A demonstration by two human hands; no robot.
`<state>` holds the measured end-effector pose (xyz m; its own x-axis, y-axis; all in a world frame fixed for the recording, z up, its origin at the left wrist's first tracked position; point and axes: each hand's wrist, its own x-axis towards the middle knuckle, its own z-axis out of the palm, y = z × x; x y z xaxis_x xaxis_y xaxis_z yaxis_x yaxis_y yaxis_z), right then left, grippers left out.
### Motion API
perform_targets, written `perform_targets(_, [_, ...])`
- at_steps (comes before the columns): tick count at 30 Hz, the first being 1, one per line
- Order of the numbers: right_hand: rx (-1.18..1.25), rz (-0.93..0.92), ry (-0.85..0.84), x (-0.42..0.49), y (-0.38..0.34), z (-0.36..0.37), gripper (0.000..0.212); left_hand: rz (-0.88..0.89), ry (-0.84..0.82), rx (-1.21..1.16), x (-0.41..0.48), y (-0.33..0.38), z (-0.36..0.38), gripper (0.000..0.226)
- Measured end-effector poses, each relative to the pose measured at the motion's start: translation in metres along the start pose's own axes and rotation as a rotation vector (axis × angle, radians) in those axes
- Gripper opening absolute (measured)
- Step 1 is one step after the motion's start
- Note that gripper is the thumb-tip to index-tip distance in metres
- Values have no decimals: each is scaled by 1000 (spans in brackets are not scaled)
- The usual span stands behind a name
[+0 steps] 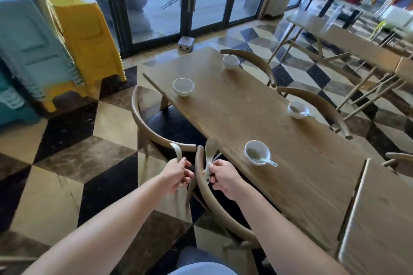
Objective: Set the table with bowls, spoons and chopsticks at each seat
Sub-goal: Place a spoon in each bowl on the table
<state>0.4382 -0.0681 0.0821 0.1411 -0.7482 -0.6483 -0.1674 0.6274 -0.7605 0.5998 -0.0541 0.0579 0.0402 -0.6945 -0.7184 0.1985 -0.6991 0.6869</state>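
Several white bowls stand on the wooden table (257,118). The near bowl (257,152) and the right bowl (297,109) each hold a spoon. The far left bowl (183,86) and the far bowl (230,62) show no spoon. My right hand (223,177) grips a white ceramic spoon (210,154) by its handle, scoop up, left of the table edge. My left hand (177,174) holds another spoon (177,152), blurred, over the floor.
Curved wooden chairs (156,131) stand along both long sides of the table. A second table (380,219) abuts at the right. Stacked yellow stools (85,35) and teal stools (29,51) stand at the left. Glass doors lie beyond. Another person sits far right.
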Motion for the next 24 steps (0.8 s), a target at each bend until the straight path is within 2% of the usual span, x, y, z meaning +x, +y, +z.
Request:
perform_targets(4, [-52, 3, -15, 20, -11, 20, 18, 15, 74, 186, 11, 15, -41, 48])
perform_targets(7, [-41, 33, -23, 37, -22, 33, 20, -49, 35, 64, 27, 30, -63, 59])
perform_targets(12, [-2, 70, -26, 94, -50, 53, 18, -32, 40, 19, 81, 60, -95, 31])
perform_targets(16, [101, 44, -37, 164, -89, 60, 12, -30, -7, -46, 132, 114, -117, 16])
perform_targets(21, [71, 57, -37, 243, -144, 62, 8, -92, -53, 1, 195, 187, -140, 20])
perform_targets(24, [-2, 68, -39, 276, -172, 62, 15, -117, -71, -11, 221, 225, -147, 20])
